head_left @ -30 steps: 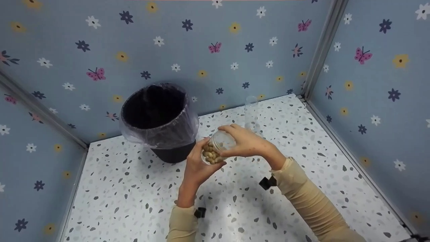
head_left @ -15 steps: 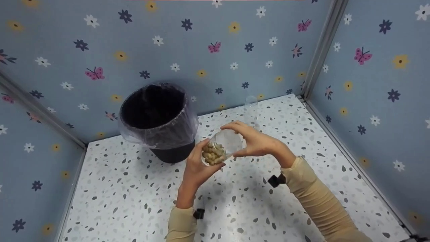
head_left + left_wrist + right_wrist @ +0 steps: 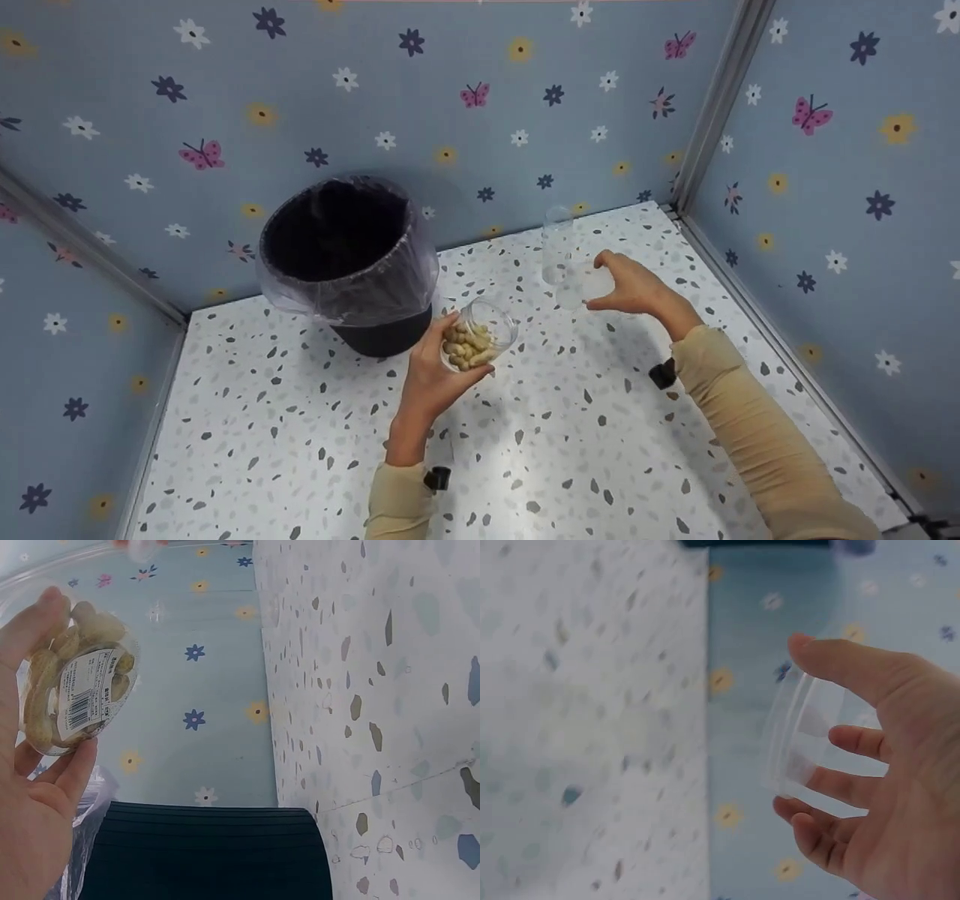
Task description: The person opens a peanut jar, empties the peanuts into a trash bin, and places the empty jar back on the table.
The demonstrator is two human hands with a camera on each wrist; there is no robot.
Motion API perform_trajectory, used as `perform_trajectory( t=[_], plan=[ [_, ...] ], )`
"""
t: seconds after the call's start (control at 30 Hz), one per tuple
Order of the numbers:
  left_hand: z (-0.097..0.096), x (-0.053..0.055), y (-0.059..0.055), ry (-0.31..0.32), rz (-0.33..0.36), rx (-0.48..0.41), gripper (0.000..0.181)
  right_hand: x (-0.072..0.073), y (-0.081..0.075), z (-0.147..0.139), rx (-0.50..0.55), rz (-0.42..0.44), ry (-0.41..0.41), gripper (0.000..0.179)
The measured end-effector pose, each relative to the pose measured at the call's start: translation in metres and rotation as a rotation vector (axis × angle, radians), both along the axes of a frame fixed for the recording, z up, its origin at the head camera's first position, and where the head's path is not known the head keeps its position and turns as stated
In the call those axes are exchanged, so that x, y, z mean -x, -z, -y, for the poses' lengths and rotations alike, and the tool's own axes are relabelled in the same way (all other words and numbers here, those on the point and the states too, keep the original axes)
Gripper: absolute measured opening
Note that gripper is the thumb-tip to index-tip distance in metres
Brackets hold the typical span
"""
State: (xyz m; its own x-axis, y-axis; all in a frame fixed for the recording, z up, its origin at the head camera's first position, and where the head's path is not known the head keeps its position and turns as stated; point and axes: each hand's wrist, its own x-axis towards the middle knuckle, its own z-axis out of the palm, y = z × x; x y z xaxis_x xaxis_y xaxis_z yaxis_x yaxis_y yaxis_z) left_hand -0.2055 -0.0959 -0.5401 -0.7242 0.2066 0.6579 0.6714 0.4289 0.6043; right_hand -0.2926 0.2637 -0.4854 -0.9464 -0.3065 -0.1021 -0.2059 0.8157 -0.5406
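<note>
My left hand [image 3: 435, 379] grips a clear plastic jar [image 3: 493, 322] by its lower part, tilted with its uncovered mouth toward the right. Unshelled peanuts [image 3: 466, 349] lie in the bottom of it. In the left wrist view a white barcode label [image 3: 85, 690] shows on the jar's base. Away to the right, my right hand [image 3: 637, 289] holds a clear round lid [image 3: 791, 731] between thumb and fingers. Just beyond that hand, a tall clear cylinder [image 3: 557, 244] stands near the back wall; the lid overlaps the area by its foot in the head view.
A black bin [image 3: 382, 341] with a translucent liner [image 3: 367, 300] stands at the back left, close to the left hand. Flower-patterned walls [image 3: 420, 97] enclose the speckled white surface [image 3: 525, 450] at the back and both sides.
The right hand has lifted the lid off the jar and carried it right, toward the clear cylinder. The left hand keeps its grip on the jar, nearly in place.
</note>
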Motion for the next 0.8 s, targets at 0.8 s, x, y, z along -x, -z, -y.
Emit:
perform_trajectory(
  t=[0.8],
  plan=[
    [0.041,-0.024,0.008,-0.125,0.056,0.007,0.088,0.062,0.093,-0.051,-0.14,0.03,0.322,0.077]
  ],
)
